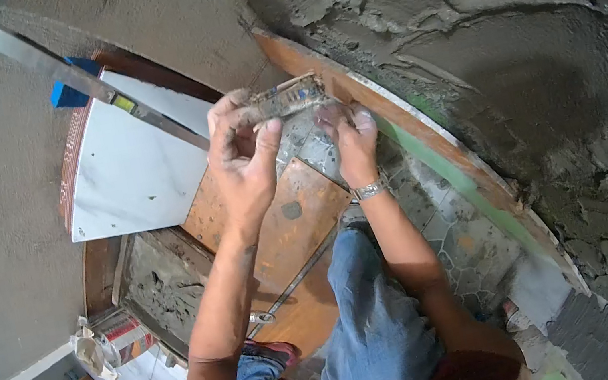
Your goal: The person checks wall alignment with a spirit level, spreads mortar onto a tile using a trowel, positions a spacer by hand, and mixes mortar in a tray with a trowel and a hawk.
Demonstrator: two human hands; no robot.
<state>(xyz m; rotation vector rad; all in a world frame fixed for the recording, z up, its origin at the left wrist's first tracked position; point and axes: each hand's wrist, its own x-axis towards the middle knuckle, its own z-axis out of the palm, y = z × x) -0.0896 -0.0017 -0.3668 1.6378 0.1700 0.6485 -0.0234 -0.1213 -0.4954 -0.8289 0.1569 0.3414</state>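
Note:
My left hand (242,152) is closed around one end of a short, oblong, mortar-smeared object (292,97) with small blue marks; its kind is not clear. The object is held up, roughly level, with its free end toward the right. Just below that end is my right hand (353,136), its fingers curled together and smeared with grey. Whether those fingers grip anything is hidden. A metal watch band circles the right wrist. Behind both hands, a wooden form board (385,98) borders a bed of wet mortar (539,91).
A long metal spirit level (123,103) leans across white tiles (129,164) at the left. An orange-brown wooden board (294,200) lies below my hands. A mortar trough (153,278) and a paint can (123,336) are lower left. Patterned tiles (457,252) cover the floor.

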